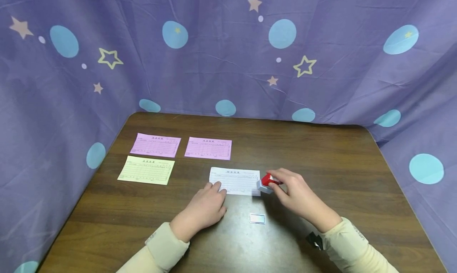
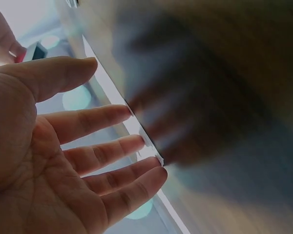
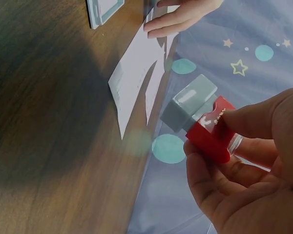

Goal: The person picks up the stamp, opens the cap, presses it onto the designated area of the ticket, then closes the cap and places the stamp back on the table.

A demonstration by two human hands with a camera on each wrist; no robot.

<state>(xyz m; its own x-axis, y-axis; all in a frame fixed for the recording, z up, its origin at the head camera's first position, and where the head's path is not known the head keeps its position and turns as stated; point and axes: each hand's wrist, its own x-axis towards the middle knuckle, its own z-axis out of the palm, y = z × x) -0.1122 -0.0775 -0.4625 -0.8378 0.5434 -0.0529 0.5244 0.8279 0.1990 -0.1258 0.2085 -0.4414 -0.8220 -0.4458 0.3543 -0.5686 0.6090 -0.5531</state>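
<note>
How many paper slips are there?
4: left pink slip and right pink slip, farthest away; yellow-green slip in front of the left one; white slip at the left hand. More may hide underneath.

We have a wide passage over the tabletop (image 1: 310,146) behind the white form (image 1: 237,181), and another right of the right hand (image 1: 300,193). The curtain (image 1: 228,62) bounds the rear and both sides. We treat both hands as obstacles flanking the form: the left hand (image 1: 203,205) at its near left corner, the right hand, gripping the red stamp (image 1: 269,180), at its right edge. Between the hands, a small rectangular item (image 1: 257,219) lies in the near approach. We can pass over the flat pink sheets (image 1: 156,145) and yellow-green sheet (image 1: 146,170); an open channel separates the latter from the form.
</note>
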